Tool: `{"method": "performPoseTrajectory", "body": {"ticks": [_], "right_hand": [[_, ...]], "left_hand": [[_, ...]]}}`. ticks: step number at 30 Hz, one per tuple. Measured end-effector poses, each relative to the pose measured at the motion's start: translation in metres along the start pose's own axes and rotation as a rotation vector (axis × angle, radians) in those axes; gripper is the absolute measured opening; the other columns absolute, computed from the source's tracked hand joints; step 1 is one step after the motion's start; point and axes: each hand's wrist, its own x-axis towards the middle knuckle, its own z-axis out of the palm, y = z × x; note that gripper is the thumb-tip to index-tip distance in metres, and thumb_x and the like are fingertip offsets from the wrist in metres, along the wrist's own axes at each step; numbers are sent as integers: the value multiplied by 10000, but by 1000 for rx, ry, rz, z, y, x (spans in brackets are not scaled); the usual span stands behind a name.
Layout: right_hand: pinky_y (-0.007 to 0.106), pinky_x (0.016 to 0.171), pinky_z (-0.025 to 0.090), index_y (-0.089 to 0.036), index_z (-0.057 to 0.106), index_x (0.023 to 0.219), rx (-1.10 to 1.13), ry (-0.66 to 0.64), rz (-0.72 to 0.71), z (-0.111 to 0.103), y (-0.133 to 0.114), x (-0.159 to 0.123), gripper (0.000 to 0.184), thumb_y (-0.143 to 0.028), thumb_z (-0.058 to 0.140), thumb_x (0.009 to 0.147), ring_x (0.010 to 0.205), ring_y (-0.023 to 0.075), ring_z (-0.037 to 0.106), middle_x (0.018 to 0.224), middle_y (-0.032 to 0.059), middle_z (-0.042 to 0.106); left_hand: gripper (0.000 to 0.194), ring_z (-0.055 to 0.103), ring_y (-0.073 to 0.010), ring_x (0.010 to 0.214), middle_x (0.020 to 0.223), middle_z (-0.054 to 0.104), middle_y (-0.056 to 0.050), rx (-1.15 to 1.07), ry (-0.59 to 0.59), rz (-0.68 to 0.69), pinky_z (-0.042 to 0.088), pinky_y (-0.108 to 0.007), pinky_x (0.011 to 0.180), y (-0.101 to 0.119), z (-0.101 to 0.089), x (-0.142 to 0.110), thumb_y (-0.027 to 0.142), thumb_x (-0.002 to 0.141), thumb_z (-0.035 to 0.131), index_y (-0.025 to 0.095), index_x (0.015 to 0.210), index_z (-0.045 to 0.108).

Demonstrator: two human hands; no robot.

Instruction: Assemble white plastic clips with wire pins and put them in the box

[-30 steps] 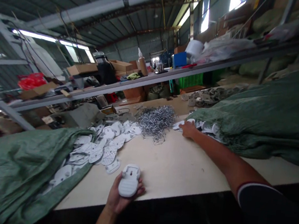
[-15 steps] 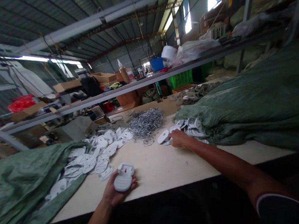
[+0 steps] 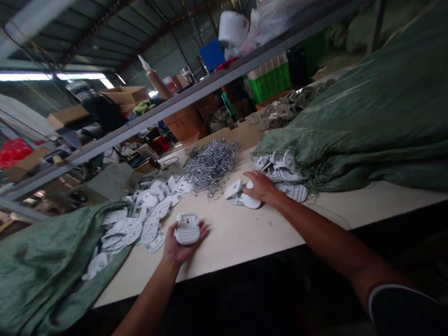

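Note:
Resting in the palm of my left hand (image 3: 180, 248) is a white ribbed plastic part (image 3: 187, 231) with a rounded front and a recess at its back; my fingers curl around its edge. My right hand (image 3: 260, 186) has its fingers on a smooth white oval part (image 3: 251, 197) at the right of the table. Another white oval piece (image 3: 233, 189) lies just left of that hand. Behind it more white parts (image 3: 285, 169) spill from a green sack. A heap of metal pins or springs (image 3: 211, 162) lies between and beyond my hands.
Left of my left hand, a pile of white parts (image 3: 156, 219) spills from a green sack (image 3: 35, 260). A larger green sack (image 3: 391, 122) covers the right side. A shelf rail (image 3: 184, 94) crosses above the table (image 3: 215, 242). Grey parts (image 3: 281, 110) lie at the back.
The view has shifted. My right hand now has its fingers on a white part nearer the table's front, with its loose neighbour to the left. My left hand still holds its part, now tilted differently.

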Motion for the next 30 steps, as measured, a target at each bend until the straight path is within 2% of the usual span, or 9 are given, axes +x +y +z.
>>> {"method": "performPoseTrajectory", "body": {"ticks": [5, 8, 12, 16, 21, 24, 28, 30], "right_hand": [[391, 1154, 464, -191, 651, 1487, 83, -74, 28, 12, 2, 3, 652, -302, 795, 861, 1305, 310, 620, 1406, 145, 675], [370, 1080, 508, -181, 684, 1446, 121, -61, 69, 14, 5, 2, 598, -274, 799, 867, 1207, 294, 669, 1337, 155, 697], [347, 1042, 529, -178, 727, 1372, 182, 12, 95, 12, 11, 5, 525, -234, 817, 858, 1161, 266, 687, 1293, 143, 713], [363, 1068, 531, -185, 752, 1306, 254, 134, 62, 2, 16, 9, 406, -153, 704, 905, 1171, 250, 689, 1273, 120, 740], [352, 983, 572, -170, 769, 1260, 286, 236, 56, -9, 20, 4, 335, -191, 605, 968, 1109, 252, 720, 1213, 128, 766], [340, 971, 576, -171, 791, 1170, 258, 262, 39, -8, 17, -5, 276, -197, 586, 986, 1054, 241, 735, 1144, 121, 779], [354, 1048, 552, -196, 798, 1120, 173, 300, 8, -11, 9, -15, 244, -229, 578, 1017, 1122, 254, 721, 1163, 124, 772], [366, 1090, 534, -201, 797, 1134, 125, 311, 9, -17, 7, -12, 256, -248, 568, 1030, 1163, 262, 708, 1193, 130, 767]], "left_hand": [[614, 769, -412, 1101, 1185, 762, -276, 54, 23, -10, 609, -637, 1019, 8, -3, 10, 454, 911, 648, 71, 1391, 645], [605, 783, -396, 1021, 1138, 767, -277, 67, -8, -43, 626, -618, 984, 14, -11, 13, 484, 931, 634, 52, 1354, 650], [598, 789, -387, 1019, 1153, 766, -280, 44, -83, -81, 647, -567, 944, 19, -29, 15, 506, 954, 624, 61, 1353, 650], [540, 798, -364, 1024, 1207, 771, -253, -8, -190, -36, 643, -540, 963, 19, -48, 16, 495, 959, 639, 127, 1353, 676], [541, 805, -345, 1003, 1185, 782, -237, -49, -297, 14, 657, -499, 935, 14, -56, 15, 438, 978, 602, 183, 1452, 656], [560, 810, -319, 936, 1166, 786, -237, -57, -304, 23, 659, -496, 943, 11, -56, 14, 415, 978, 604, 182, 1485, 650], [593, 812, -330, 991, 1225, 791, -207, -149, -266, 15, 641, -541, 1006, 6, -56, 10, 372, 975, 622, 225, 1549, 610], [590, 814, -337, 986, 1223, 797, -192, -160, -229, -12, 640, -559, 1008, 4, -58, 4, 384, 975, 637, 251, 1549, 615]]}}
